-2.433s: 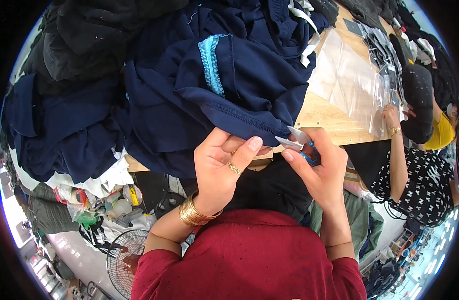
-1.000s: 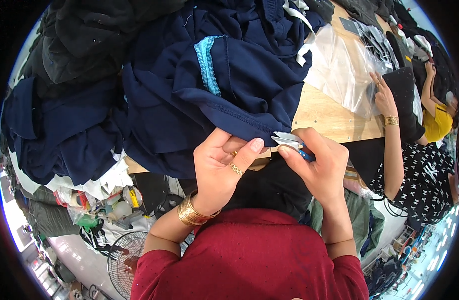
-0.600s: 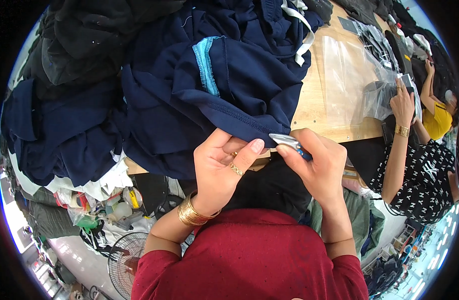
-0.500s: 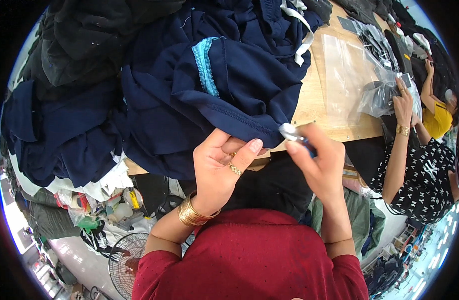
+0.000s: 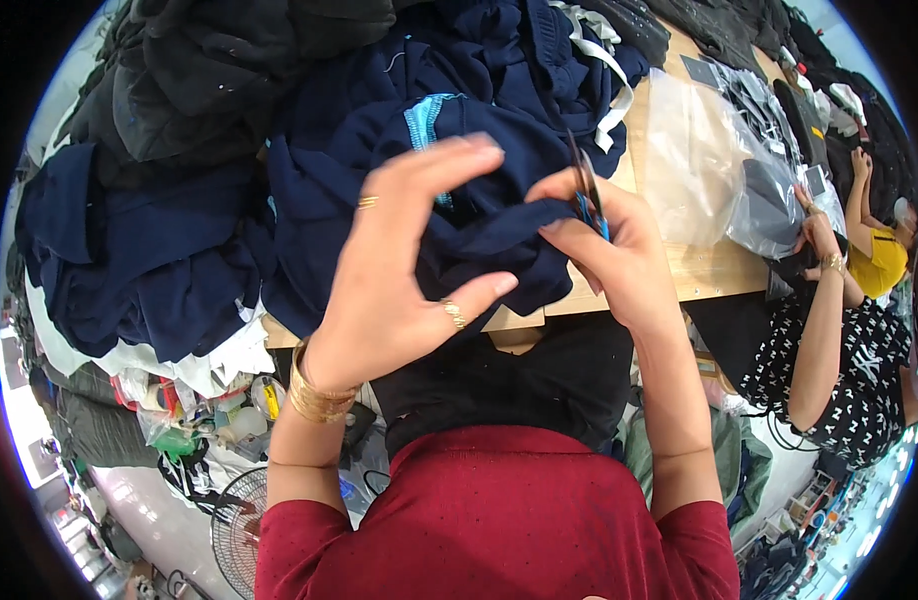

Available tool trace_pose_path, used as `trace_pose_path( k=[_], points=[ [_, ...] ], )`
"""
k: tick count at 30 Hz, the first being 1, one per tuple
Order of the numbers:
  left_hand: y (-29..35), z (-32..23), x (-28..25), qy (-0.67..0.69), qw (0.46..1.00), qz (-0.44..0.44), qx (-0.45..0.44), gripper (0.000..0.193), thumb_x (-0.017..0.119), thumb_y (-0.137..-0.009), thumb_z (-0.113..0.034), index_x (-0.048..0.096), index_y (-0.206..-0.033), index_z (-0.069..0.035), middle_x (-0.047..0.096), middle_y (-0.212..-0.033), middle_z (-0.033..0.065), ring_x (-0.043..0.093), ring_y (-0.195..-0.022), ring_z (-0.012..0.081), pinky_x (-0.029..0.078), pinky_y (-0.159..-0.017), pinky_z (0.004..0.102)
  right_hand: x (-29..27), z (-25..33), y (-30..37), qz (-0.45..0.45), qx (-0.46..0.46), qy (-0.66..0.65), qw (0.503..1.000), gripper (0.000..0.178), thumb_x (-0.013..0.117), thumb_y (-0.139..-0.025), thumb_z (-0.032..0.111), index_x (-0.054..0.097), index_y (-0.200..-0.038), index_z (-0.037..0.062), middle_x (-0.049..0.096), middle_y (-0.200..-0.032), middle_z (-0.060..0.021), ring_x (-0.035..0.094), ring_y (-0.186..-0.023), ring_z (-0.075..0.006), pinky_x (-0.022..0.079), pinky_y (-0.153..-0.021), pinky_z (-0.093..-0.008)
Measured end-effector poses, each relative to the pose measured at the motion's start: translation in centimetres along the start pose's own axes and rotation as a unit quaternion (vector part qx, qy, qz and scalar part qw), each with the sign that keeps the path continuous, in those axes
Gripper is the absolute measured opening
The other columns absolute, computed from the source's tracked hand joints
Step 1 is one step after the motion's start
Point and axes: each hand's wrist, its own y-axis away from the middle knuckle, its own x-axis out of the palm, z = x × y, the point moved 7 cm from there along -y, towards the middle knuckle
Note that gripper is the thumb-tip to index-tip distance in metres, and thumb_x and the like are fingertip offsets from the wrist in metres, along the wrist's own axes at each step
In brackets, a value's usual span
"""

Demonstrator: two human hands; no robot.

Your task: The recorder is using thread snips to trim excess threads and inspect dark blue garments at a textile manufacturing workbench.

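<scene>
A navy blue garment (image 5: 329, 215) lies bunched on the table in front of me, with a light blue strip (image 5: 421, 122) showing along one seam. My left hand (image 5: 384, 265) hovers over its near part, open, thumb and fingers spread wide with nothing between them. Thumb and forefinger of my right hand (image 5: 629, 245) pinch the garment's edge. That same hand keeps a small pair of scissors (image 5: 584, 180) with a blue handle, its dark blades pointing up and away from me. Part of the handle is hidden in the palm.
Black garments (image 5: 209, 90) and more navy fabric (image 5: 149, 260) are heaped to the left. Clear plastic bags (image 5: 689, 160) lie on the wooden table (image 5: 704, 270) at right, where another person's hand (image 5: 819, 225) handles one. A fan (image 5: 241, 530) stands low at left.
My left hand has let go of the garment's edge, opened and moved up and left. My right hand has come to pinch the fabric, and the scissors now point away from me.
</scene>
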Motion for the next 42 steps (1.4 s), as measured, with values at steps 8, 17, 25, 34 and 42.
trace_pose_path(
  k=[8, 17, 25, 34, 42],
  points=[
    [3.1, 4.8, -2.0, 0.365, 0.876, 0.09, -0.304, 0.023, 0.052, -0.094, -0.019, 0.056, -0.083, 0.0, 0.047, -0.073, -0.0096, 0.038, -0.069, -0.0017, 0.034, -0.06, 0.0145, -0.9, 1.4, -1.9, -0.014, -0.065, 0.17, 0.983, 0.016, 0.067, -0.071, 0.011, 0.061, -0.082, 0.0014, 0.055, -0.063, 0.0007, 0.047, -0.058, -0.0054, 0.036, -0.054, -0.0204],
    [5.5, 5.5, -3.3, 0.317, 0.899, 0.088, -0.29, 0.03, 0.052, -0.093, -0.024, 0.055, -0.078, 0.001, 0.053, -0.072, -0.0042, 0.044, -0.067, 0.0014, 0.036, -0.06, 0.017, 1.1, -1.4, -1.2, 0.01, 0.161, -0.158, 0.974, 0.009, 0.064, -0.079, 0.014, 0.062, -0.084, 0.0077, 0.049, -0.058, 0.0098, 0.033, -0.041, 0.0029, 0.017, -0.036, -0.0154],
    [4.4, 5.1, -5.1, 0.108, 0.974, 0.007, -0.198, 0.01, 0.064, -0.077, -0.003, 0.059, -0.082, 0.002, 0.06, -0.074, 0.0055, 0.057, -0.069, 0.0093, 0.044, -0.065, 0.0211, 0.1, -2.0, -0.7, -0.058, 0.17, -0.155, 0.971, 0.015, 0.065, -0.076, 0.018, 0.06, -0.085, 0.0066, 0.054, -0.063, 0.0074, 0.039, -0.043, 0.0009, 0.02, -0.036, -0.0168],
    [5.8, 6.7, -4.3, 0.336, 0.922, 0.087, -0.173, 0.021, 0.052, -0.085, -0.013, 0.053, -0.081, 0.007, 0.048, -0.076, 0.0015, 0.041, -0.07, 0.0085, 0.033, -0.065, 0.022, -0.7, -3.1, 0.6, -0.114, 0.208, -0.173, 0.956, 0.028, 0.067, -0.072, 0.015, 0.06, -0.096, 0.0014, 0.06, -0.077, -0.0023, 0.056, -0.062, -0.0076, 0.04, -0.051, -0.0177],
    [5.1, 6.1, -4.5, 0.319, 0.934, 0.101, -0.123, 0.019, 0.053, -0.084, -0.013, 0.054, -0.082, 0.006, 0.048, -0.075, 0.0042, 0.043, -0.074, 0.0116, 0.036, -0.07, 0.023, -1.0, -3.0, 0.7, -0.117, 0.2, -0.157, 0.96, 0.028, 0.067, -0.072, 0.015, 0.06, -0.096, 0.0007, 0.06, -0.077, -0.003, 0.056, -0.062, -0.0083, 0.041, -0.052, -0.0179]
  ],
)
